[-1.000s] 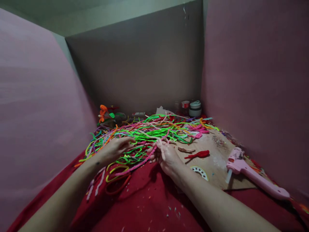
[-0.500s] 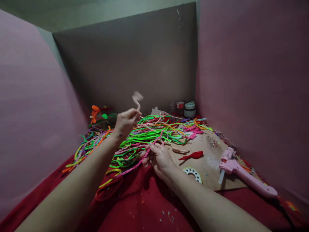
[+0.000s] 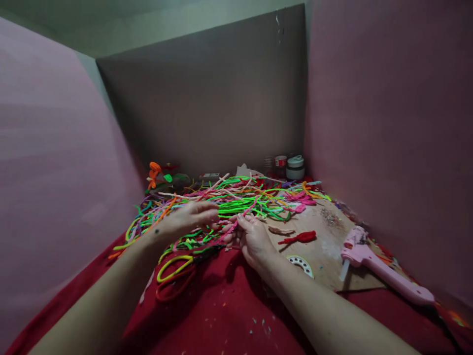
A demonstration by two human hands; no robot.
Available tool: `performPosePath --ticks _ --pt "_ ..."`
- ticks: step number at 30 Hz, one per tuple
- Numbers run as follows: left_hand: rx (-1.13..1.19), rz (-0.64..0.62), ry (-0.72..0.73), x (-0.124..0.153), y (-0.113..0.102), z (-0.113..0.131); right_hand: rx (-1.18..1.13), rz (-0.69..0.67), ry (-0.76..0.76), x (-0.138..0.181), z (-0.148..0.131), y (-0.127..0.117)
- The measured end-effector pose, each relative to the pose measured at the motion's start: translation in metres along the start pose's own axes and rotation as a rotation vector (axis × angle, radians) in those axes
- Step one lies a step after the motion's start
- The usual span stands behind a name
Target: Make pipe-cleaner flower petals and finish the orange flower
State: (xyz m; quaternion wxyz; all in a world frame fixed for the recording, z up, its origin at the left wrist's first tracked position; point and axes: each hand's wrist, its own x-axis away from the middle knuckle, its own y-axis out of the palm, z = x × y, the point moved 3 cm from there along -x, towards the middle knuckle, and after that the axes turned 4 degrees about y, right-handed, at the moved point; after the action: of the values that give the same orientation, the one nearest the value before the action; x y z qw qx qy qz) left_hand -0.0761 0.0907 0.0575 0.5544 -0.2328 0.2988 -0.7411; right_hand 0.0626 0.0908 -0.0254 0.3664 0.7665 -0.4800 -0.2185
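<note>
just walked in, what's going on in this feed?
A person works with both bare hands at the near edge of a tangled pile of coloured pipe cleaners on a red cloth. The right hand appears to pinch a pink stem. The left hand rests on the pile beside it, grip unclear. A pink glue gun lies untouched on a cardboard sheet to the right.

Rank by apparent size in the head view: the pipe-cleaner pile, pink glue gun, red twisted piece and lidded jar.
1. pipe-cleaner pile
2. pink glue gun
3. red twisted piece and lidded jar look alike; the jar stands farther back, so no ranking.
</note>
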Motion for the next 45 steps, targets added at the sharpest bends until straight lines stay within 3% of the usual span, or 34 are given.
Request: performPosePath --ticks 3,5,9,14,23,33,36,45 --pt "-0.032 -0.125 0.005 0.029 0.032 0.007 -0.003 0.005 -0.027 -0.001 -0.003 -0.001" --pt "-0.127 -0.028 0.019 0.036 0.038 0.003 0.002 0.052 -0.044 -0.002 -0.008 -0.002" --pt "-0.324 0.132 0.095 0.034 0.038 -0.008 -0.002 0.159 -0.107 -0.003 -0.023 -0.002" --pt "-0.336 0.159 0.149 0.032 0.042 -0.008 -0.033 0.215 -0.256 -0.003 -0.039 -0.005" --pt "-0.361 0.142 0.164 0.041 0.044 -0.022 -0.276 0.214 -0.141 -0.006 -0.045 -0.012" --pt "0.129 0.001 0.014 0.043 0.039 -0.023 -0.128 0.274 -0.109 -0.004 -0.043 -0.014" --pt "0.178 0.042 0.005 0.044 0.036 -0.026 -0.099 0.288 -0.128 -0.003 -0.042 -0.012" --pt "-0.179 0.235 0.217 0.049 0.024 -0.022 0.016 0.23 -0.119 -0.002 -0.033 -0.012"
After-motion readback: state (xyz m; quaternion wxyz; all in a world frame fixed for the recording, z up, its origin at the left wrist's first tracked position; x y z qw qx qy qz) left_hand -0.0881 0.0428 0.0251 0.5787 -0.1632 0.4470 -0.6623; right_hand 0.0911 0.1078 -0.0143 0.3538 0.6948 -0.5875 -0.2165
